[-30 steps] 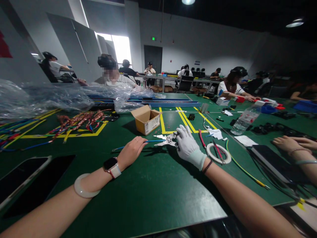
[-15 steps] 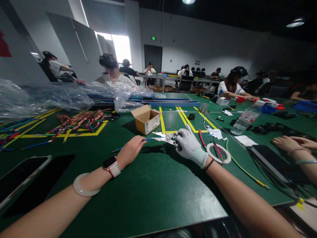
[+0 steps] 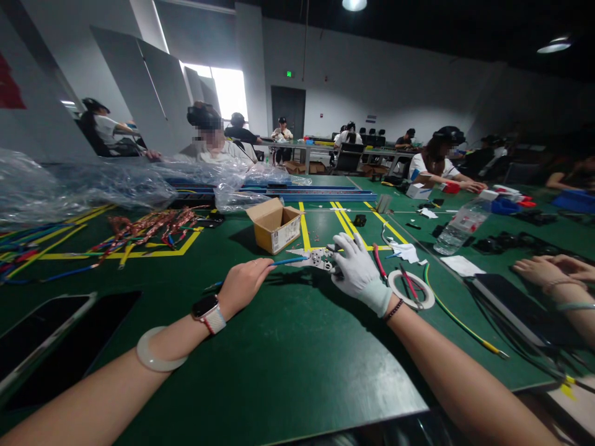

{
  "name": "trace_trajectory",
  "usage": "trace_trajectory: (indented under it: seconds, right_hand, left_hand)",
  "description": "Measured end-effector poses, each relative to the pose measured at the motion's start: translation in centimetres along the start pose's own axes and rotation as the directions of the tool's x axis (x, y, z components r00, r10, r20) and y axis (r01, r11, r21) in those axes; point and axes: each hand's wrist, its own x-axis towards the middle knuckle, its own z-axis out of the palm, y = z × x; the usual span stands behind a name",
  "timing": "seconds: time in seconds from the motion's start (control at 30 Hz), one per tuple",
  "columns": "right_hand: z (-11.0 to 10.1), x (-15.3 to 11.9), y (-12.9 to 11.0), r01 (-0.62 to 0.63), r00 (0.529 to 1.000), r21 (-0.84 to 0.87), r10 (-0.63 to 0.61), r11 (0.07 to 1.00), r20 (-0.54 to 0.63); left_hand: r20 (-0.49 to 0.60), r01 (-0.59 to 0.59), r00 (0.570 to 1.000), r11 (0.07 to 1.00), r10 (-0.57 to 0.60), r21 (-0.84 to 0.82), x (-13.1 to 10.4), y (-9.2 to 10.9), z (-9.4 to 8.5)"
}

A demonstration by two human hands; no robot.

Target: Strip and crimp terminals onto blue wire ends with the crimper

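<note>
My bare left hand (image 3: pixel 244 282) pinches a blue wire (image 3: pixel 289 261), whose front end reaches to the right across the jaws of a wire stripper (image 3: pixel 317 258). The wire's other end pokes out behind the hand, low over the table. In a white glove, my right hand (image 3: pixel 357 272) is closed around the stripper's handles, which its fingers mostly hide. The tool's metal jaws point left, toward my left hand. Whether the wire lies between the jaws or in front of them, I cannot tell.
Behind the hands stands an open cardboard box (image 3: pixel 277 230). Bare copper wires (image 3: pixel 153 226) lie at left, near two dark flat devices. To the right are a white tape roll (image 3: pixel 411 288), a yellow-green wire (image 3: pixel 455 322), a water bottle (image 3: pixel 465 223) and another person's hands (image 3: pixel 551 272).
The blue wire's front end has moved right, from the tips of the stripper jaws to farther along them. The stripper jaws look closer together than before.
</note>
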Motion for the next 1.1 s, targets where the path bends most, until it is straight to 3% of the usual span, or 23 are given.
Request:
trace_trajectory:
  seconds: [0.37, 0.6, 1.1]
  right_hand:
    - [0.2, 0.0, -0.5, -0.029, 0.998, -0.026, 0.03, 0.999, 0.053]
    - [1.1, -0.3, -0.5, -0.007, 1.0, 0.084, 0.005, 0.996, 0.02]
    - [1.0, -0.3, -1.0, -0.039, 0.999, 0.049, 0.038, 0.998, 0.034]
  left_hand:
    - [0.034, -0.033, 0.999, 0.996, 0.036, -0.078, 0.0, -0.2, 0.1]
    - [0.107, 0.048, 0.994, 0.984, -0.029, -0.173, 0.0, -0.7, 0.2]
    - [0.144, 0.047, 0.989, 0.985, -0.023, -0.165, 0.1, -0.4, 0.1]
